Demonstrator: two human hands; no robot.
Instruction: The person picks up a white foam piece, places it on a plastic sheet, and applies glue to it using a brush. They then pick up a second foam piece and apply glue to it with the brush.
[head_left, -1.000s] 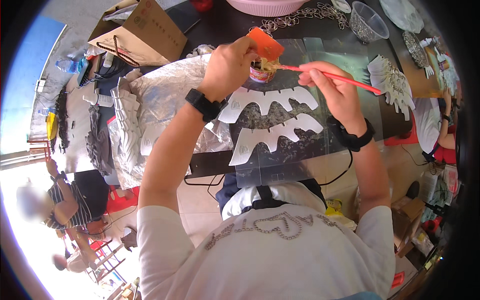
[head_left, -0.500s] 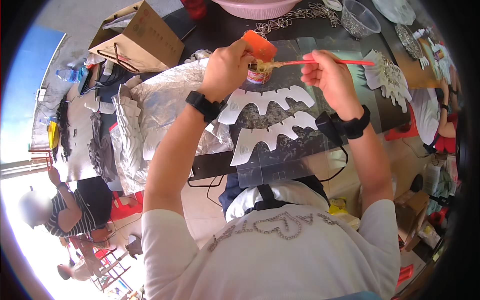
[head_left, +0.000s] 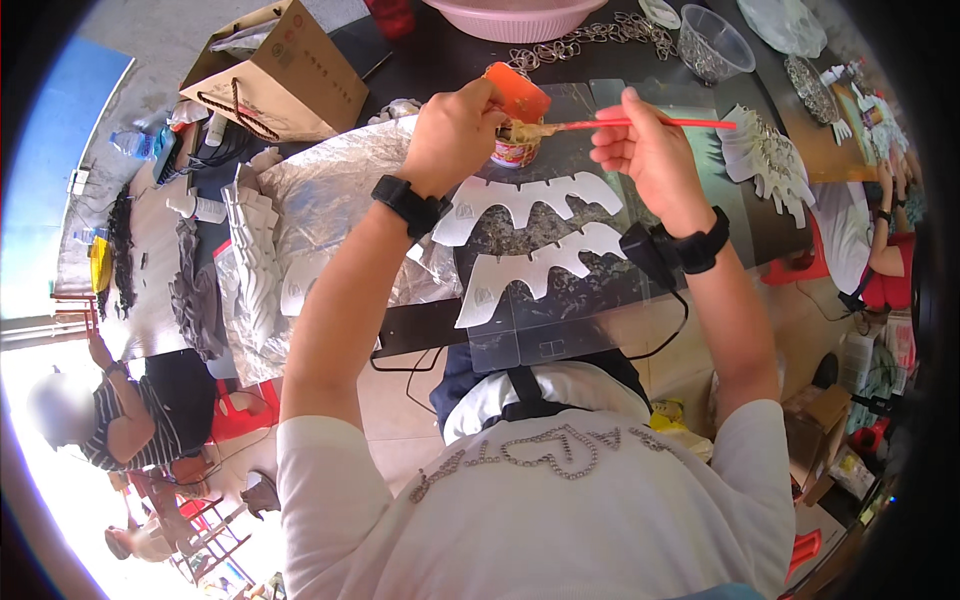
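A small glue can (head_left: 514,153) with a coloured label stands on the dark table, a yellowish sticky mass around its mouth. My left hand (head_left: 456,130) is closed at the can's top, pinching the edge of an upright orange card (head_left: 518,95). In my right hand (head_left: 645,155) a thin red brush (head_left: 690,123) lies level between thumb and fingers; its left end sits in the sticky mass over the can. Two white scalloped cutouts (head_left: 530,205), (head_left: 540,268) lie flat below the hands. My left fingertips are partly hidden.
Left of me lie crinkled wrapping (head_left: 335,200) and stacked white pieces (head_left: 255,260), with a paper bag (head_left: 285,80) beyond. Metal rings (head_left: 600,35), a pink basin (head_left: 515,18) and a clear tub (head_left: 715,50) stand far back. More cutouts (head_left: 765,155) lie right. A person (head_left: 130,410) sits left.
The brush has shifted slightly left with my right hand, its tip still at the can. My left hand stays at the orange card. The whole view has shifted a little.
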